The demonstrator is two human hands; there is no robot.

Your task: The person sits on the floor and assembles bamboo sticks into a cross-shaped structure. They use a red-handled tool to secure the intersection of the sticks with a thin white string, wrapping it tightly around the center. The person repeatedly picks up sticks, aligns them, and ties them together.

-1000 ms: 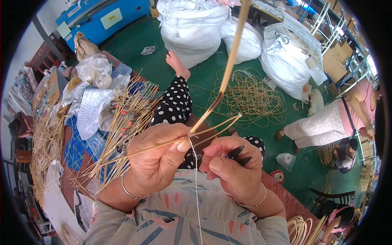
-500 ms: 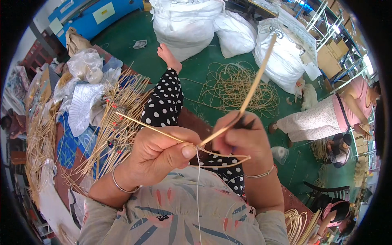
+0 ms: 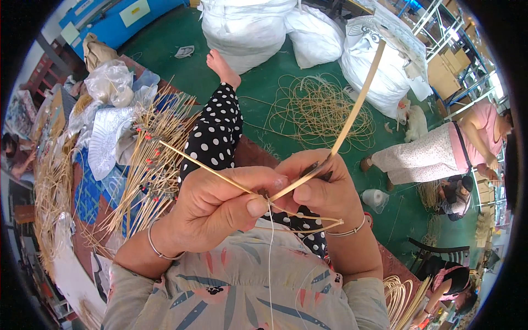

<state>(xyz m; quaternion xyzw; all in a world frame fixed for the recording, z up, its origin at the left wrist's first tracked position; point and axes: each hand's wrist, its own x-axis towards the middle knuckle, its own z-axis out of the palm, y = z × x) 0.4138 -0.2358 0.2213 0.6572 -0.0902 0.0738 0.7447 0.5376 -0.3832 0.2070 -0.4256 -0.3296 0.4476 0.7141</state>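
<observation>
My left hand (image 3: 214, 203) is closed, thumb and forefinger pinching the joint of a bamboo frame in front of my chest. From this pinch a thin bamboo stick (image 3: 192, 159) points up and left. A wider bamboo strip (image 3: 360, 99) slants up to the right through my right hand (image 3: 330, 192), whose fingers are closed around it near a dark patch. Below the right hand, a narrow bent loop of bamboo (image 3: 330, 223) hangs from the same joint. White thread (image 3: 271, 258) runs straight down from the joint over my shirt.
Bundled sticks with red tips (image 3: 159, 159) lie at the left beside plastic bags (image 3: 110, 82). Coiled cane (image 3: 324, 110) is on the green floor ahead, near white sacks (image 3: 242, 33). A thread roll (image 3: 375, 199) stands at the right. A person in pink (image 3: 473, 137) and other people are farther right.
My right hand has moved in close to my left fingers and steadied, its thumb now pressed on the wider strip. That strip's top has swung slightly right.
</observation>
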